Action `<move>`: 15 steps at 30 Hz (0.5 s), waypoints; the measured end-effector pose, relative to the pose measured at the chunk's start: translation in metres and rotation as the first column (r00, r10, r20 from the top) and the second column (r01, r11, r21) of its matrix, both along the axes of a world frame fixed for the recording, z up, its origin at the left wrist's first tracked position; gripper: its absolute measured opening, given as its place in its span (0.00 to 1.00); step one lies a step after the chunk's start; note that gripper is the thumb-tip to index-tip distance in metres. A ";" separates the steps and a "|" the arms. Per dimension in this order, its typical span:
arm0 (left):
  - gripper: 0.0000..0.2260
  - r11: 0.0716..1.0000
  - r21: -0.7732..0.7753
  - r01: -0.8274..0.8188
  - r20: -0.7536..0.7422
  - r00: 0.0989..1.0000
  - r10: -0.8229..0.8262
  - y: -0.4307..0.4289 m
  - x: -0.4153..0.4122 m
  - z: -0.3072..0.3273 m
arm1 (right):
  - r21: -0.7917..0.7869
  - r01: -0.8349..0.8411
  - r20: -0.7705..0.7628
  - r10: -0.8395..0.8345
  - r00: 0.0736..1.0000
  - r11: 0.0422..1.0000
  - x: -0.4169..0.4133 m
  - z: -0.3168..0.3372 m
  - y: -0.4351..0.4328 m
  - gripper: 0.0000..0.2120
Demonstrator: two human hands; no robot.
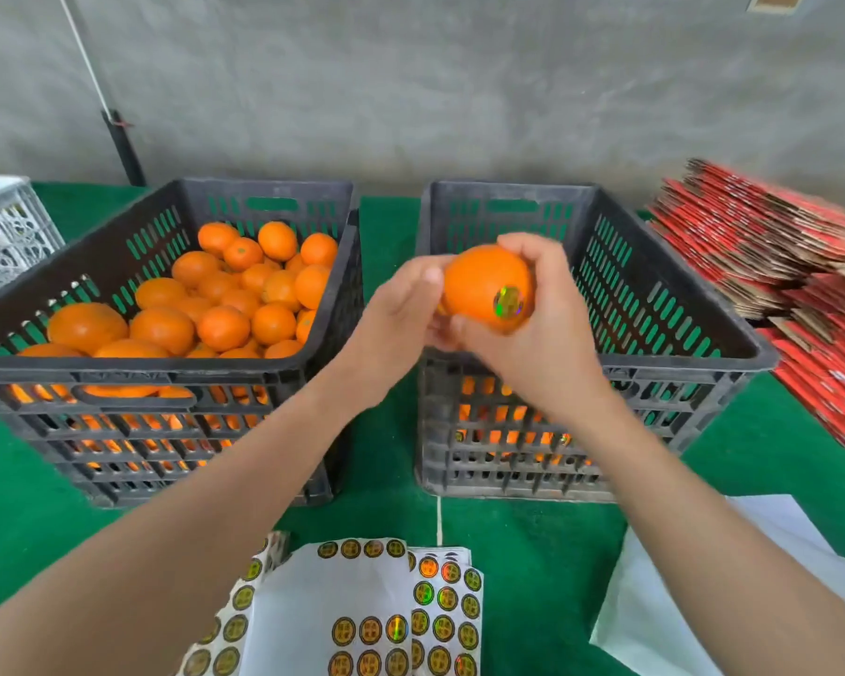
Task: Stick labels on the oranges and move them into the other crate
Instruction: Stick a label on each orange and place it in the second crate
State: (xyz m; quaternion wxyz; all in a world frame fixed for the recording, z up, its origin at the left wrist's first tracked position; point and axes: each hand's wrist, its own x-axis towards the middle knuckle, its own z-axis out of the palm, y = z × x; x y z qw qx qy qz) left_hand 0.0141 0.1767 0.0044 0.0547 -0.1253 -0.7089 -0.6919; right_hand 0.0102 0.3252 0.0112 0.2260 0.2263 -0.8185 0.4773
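You have two black crates side by side. The left crate (pixel 133 370) is heaped with oranges (pixel 225 324), too many to count; the right crate (pixel 679 368) shows a few through its slots. One orange (pixel 479 280) with one shiny label (pixel 507 302) is above the right crate's left edge. Your right hand (pixel 542 344) grips it, fingers curled over its far side. Your blurred left hand (pixel 401 309) holds its left side. At least three overlapping label sheets (pixel 342 592) lie near you.
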 end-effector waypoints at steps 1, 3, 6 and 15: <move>0.12 0.992 -0.102 -0.069 -0.008 0.998 0.068 0.006 -0.017 0.003 | 0.034 0.045 0.054 -0.047 0.997 0.998 -0.025 0.007 0.005 0.32; 0.13 0.864 -0.464 -0.197 -0.094 0.980 0.173 0.016 -0.047 -0.002 | 0.197 0.099 0.177 -0.135 0.975 0.975 -0.078 0.013 0.012 0.32; 0.12 0.564 -0.803 -0.193 -0.190 0.980 0.064 0.023 -0.066 -0.015 | 0.609 0.001 0.292 -0.226 0.929 0.793 -0.144 0.003 0.018 0.29; 0.07 0.527 -0.823 -0.210 -0.198 0.977 0.080 0.022 -0.067 -0.020 | 0.935 -0.287 0.348 -0.375 0.860 0.209 -0.209 -0.052 0.023 0.35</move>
